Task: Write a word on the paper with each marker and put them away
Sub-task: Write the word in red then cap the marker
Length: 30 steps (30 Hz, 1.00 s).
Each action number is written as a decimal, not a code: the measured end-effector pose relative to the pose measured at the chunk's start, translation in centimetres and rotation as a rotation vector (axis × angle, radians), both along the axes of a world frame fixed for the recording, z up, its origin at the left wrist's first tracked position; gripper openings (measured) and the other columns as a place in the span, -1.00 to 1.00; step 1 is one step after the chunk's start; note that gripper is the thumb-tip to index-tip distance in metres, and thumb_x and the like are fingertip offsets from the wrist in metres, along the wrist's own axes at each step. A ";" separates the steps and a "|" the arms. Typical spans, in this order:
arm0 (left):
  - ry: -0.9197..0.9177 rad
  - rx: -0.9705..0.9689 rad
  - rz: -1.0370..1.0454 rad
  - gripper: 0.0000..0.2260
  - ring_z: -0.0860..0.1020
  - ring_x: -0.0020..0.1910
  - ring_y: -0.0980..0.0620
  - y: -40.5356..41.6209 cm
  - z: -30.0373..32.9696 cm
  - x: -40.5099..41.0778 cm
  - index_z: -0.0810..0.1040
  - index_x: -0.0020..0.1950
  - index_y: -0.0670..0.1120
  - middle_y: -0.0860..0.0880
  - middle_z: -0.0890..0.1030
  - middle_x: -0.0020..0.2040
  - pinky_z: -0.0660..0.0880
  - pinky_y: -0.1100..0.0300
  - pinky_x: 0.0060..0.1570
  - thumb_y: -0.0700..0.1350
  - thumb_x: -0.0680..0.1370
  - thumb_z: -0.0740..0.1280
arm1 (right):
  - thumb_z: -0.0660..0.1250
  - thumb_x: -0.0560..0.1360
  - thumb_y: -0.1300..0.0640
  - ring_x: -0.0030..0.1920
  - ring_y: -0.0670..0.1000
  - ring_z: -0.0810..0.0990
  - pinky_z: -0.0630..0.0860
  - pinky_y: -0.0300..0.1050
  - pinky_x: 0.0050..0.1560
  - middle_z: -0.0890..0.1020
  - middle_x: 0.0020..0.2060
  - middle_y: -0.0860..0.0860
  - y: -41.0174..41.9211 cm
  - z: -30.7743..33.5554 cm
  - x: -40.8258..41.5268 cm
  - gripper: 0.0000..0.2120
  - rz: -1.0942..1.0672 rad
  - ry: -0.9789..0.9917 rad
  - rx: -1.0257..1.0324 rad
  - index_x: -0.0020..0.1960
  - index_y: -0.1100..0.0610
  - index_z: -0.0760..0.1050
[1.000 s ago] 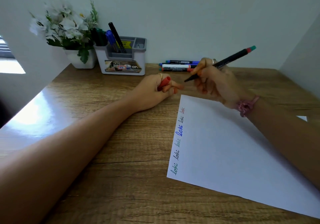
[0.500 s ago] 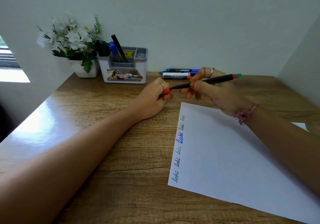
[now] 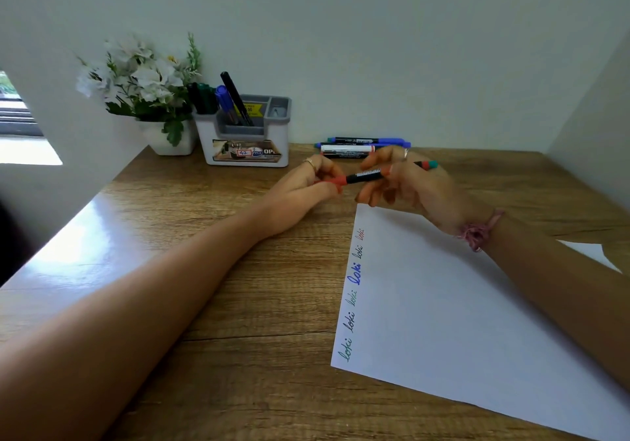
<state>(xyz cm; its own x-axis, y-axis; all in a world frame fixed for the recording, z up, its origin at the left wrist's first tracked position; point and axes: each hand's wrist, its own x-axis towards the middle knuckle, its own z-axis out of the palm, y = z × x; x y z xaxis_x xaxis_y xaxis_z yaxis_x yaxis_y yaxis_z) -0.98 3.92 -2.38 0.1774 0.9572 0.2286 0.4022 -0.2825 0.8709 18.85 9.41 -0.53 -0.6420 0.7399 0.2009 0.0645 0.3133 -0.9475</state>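
The left hand (image 3: 306, 185) is pinching the red cap (image 3: 337, 180); the right hand (image 3: 409, 185) is clamping the marker (image 3: 370, 175), both grips above the tabletop (image 3: 204, 270), just beyond the paper (image 3: 460, 321). A skewed push could leave the cap loose or ink the fingers. "loki" is repeated along the paper's edge; the organiser (image 3: 243, 134) behind the left grip reads "OPE", partly hidden.

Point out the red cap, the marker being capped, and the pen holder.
red cap (image 3: 336, 180): head view, on the cap's side at the left hand's fingertips.
marker (image 3: 366, 176): head view, on the black barrel between the hands.
pen holder (image 3: 278, 134): head view, on its white front wall.
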 end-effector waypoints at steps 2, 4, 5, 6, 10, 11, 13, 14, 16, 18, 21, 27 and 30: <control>-0.077 -0.018 0.039 -0.93 0.42 -0.39 0.22 0.3 -0.1 -0.2 0.50 0.03 0.02 0.11 0.50 -0.30 0.38 0.33 -0.37 -0.09 0.57 0.26 | 0.21 0.44 0.15 -0.27 0.10 0.57 0.38 -0.07 -0.18 0.68 -0.35 0.10 0.5 -0.3 0.0 -0.96 -0.101 0.106 -0.025 -0.16 0.08 0.43; -0.138 -0.013 0.074 -0.88 0.49 -0.34 0.24 0.5 0.0 -0.3 0.55 0.06 -0.04 0.08 0.56 -0.24 0.45 0.40 -0.32 -0.15 0.54 0.31 | 0.30 0.46 0.16 -0.25 0.12 0.58 0.41 -0.08 -0.17 0.69 -0.35 0.07 0.7 -0.8 0.1 -0.94 -0.154 0.150 0.029 -0.17 0.10 0.43; -0.184 -0.002 0.090 -0.85 0.55 -0.27 0.22 0.5 0.0 -0.3 0.56 0.07 -0.07 0.03 0.61 -0.16 0.50 0.38 -0.25 -0.19 0.51 0.33 | 0.34 0.48 0.19 -0.26 0.08 0.60 0.44 -0.16 -0.19 0.70 -0.35 0.04 0.7 -1.1 0.2 -0.93 -0.172 0.163 0.063 -0.14 0.13 0.46; -0.234 0.005 0.104 -0.83 0.59 -0.22 0.19 0.6 0.0 -0.4 0.58 0.07 -0.10 -0.01 0.64 -0.11 0.54 0.35 -0.19 -0.24 0.49 0.35 | 0.37 0.47 0.23 -0.28 0.00 0.63 0.48 -0.24 -0.22 0.70 -0.34 0.01 0.7 -1.2 0.3 -0.95 -0.192 0.172 0.096 -0.12 0.17 0.49; -0.317 -0.010 0.137 -0.78 0.66 -0.16 0.10 0.6 -0.1 -0.6 0.60 0.05 -0.13 0.00 0.68 -0.13 0.58 0.32 -0.14 -0.30 0.43 0.39 | 0.46 0.35 0.13 -0.13 0.07 0.68 0.60 -0.05 -0.02 0.71 -0.16 0.09 1.0 -1.8 0.9 -0.78 -0.274 0.101 0.214 -0.04 0.18 0.61; -0.305 -0.011 0.139 -0.77 0.66 -0.15 0.09 0.6 -0.1 -0.6 0.60 0.06 -0.14 0.00 0.68 -0.11 0.58 0.32 -0.14 -0.31 0.43 0.40 | 0.47 0.35 0.12 -0.13 0.05 0.68 0.59 -0.06 -0.01 0.70 -0.16 0.10 1.0 -1.9 1.0 -0.78 -0.285 0.077 0.227 -0.04 0.16 0.62; -0.260 0.002 0.148 -0.75 0.66 -0.13 0.10 0.6 -0.2 -0.5 0.59 0.11 -0.17 -0.01 0.67 -0.08 0.57 0.33 -0.13 -0.30 0.44 0.39 | 0.45 0.39 0.17 -0.19 -0.07 0.68 0.59 -0.21 -0.07 0.70 -0.22 0.03 1.1 -2.0 1.0 -0.85 -0.283 0.052 0.213 -0.05 0.16 0.61; -0.236 0.015 0.153 -0.74 0.66 -0.12 0.10 0.6 -0.3 -0.5 0.58 0.13 -0.18 -0.01 0.67 -0.06 0.57 0.34 -0.13 -0.29 0.44 0.39 | 0.43 0.41 0.20 -0.22 -0.11 0.67 0.57 -0.28 -0.12 0.70 -0.25 0.00 1.1 -2.0 1.0 -0.89 -0.276 0.035 0.202 -0.06 0.16 0.61; -0.195 0.045 0.165 -0.74 0.66 -0.11 0.11 0.6 -0.4 -0.4 0.58 0.13 -0.18 0.00 0.67 -0.05 0.57 0.35 -0.12 -0.28 0.44 0.39 | 0.40 0.45 0.16 -0.28 -0.13 0.63 0.52 -0.34 -0.20 0.70 -0.30 -0.03 1.1 -2.1 0.9 -0.96 -0.269 -0.031 0.213 -0.11 0.11 0.62; -0.168 0.068 0.176 -0.74 0.65 -0.10 0.16 0.5 -0.3 -0.3 0.59 0.12 -0.17 0.01 0.66 -0.05 0.55 0.39 -0.13 -0.28 0.44 0.40 | 0.39 0.47 0.10 -0.33 -0.16 0.59 0.48 -0.36 -0.28 0.69 -0.32 -0.03 1.1 -2.0 0.9 -0.93 -0.266 -0.090 0.218 -0.16 0.09 0.61; -0.086 0.113 0.193 -0.74 0.62 -0.09 0.27 0.4 -0.2 -0.3 0.60 0.10 -0.12 0.07 0.65 -0.08 0.50 0.47 -0.14 -0.25 0.42 0.42 | 0.37 0.48 0.10 -0.39 -0.21 0.58 0.44 -0.40 -0.37 0.69 -0.33 -0.03 1.0 -1.8 0.9 -0.90 -0.247 -0.083 0.180 -0.17 0.10 0.60; -0.229 0.092 0.165 -0.75 0.64 -0.04 0.16 0.5 -0.1 -0.4 0.59 0.10 -0.14 0.00 0.67 -0.04 0.53 0.39 -0.07 -0.30 0.44 0.39 | 0.35 0.49 0.08 -0.34 -0.10 0.62 0.54 -0.29 -0.29 0.70 -0.29 0.02 1.3 -1.8 0.9 -0.89 -0.199 -0.062 0.085 -0.13 0.10 0.60; -0.325 0.067 0.145 -0.74 0.62 0.06 0.10 0.7 0.1 -0.6 0.56 0.12 -0.09 -0.02 0.66 0.03 0.54 0.28 0.06 -0.29 0.47 0.36 | 0.35 0.49 0.10 -0.29 -0.13 0.63 0.53 -0.34 -0.25 0.70 -0.27 0.01 1.4 -2.0 0.6 -0.93 -0.155 -0.050 0.052 -0.08 0.06 0.60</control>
